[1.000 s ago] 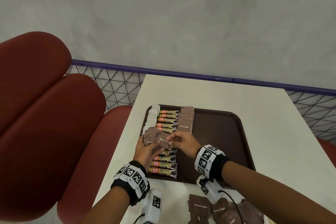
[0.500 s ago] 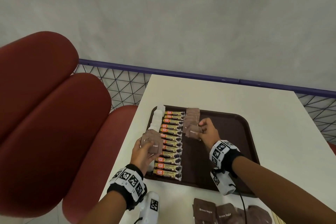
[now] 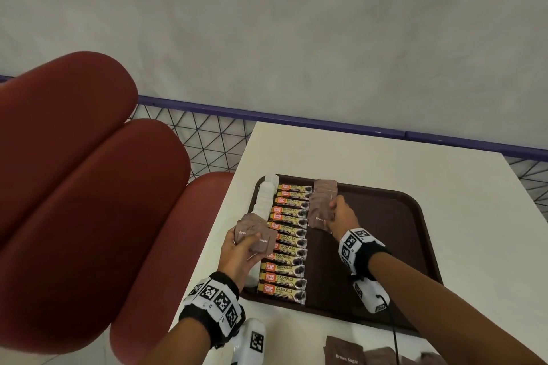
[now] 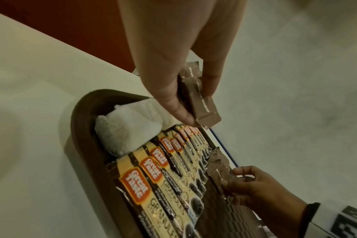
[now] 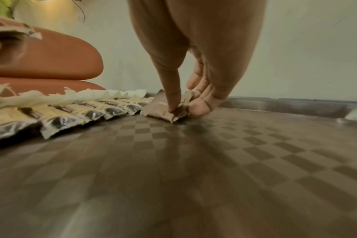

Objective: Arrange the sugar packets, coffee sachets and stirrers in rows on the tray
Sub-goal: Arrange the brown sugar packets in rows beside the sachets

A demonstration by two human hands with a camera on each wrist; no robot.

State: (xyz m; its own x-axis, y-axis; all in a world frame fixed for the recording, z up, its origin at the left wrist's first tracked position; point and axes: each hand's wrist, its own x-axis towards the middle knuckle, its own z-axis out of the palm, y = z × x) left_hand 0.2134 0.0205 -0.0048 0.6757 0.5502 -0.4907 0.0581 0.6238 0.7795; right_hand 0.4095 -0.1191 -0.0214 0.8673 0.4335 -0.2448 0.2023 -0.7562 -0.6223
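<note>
A dark brown tray (image 3: 394, 249) lies on the white table (image 3: 370, 163). Along its left side run a column of white sugar packets (image 3: 266, 197), a column of coffee sachets (image 3: 287, 249) and a short column of brown sugar packets (image 3: 325, 188). My left hand (image 3: 247, 243) hovers over the tray's left edge and grips a small stack of brown sugar packets (image 4: 203, 99). My right hand (image 3: 334, 212) pinches one brown sugar packet (image 5: 163, 111) at the near end of the brown column, the packet lying on the tray floor. No stirrers are in view.
Several loose brown sugar packets (image 3: 345, 352) lie on the table near its front edge. Red padded seats (image 3: 89, 187) stand left of the table. A purple rail with wire mesh (image 3: 207, 139) runs behind. The tray's right half (image 5: 234, 161) is bare.
My right hand took one brown packet from the stack in my left hand, carried it right and forward, and lowered it at the end of the brown column. The left hand stayed put.
</note>
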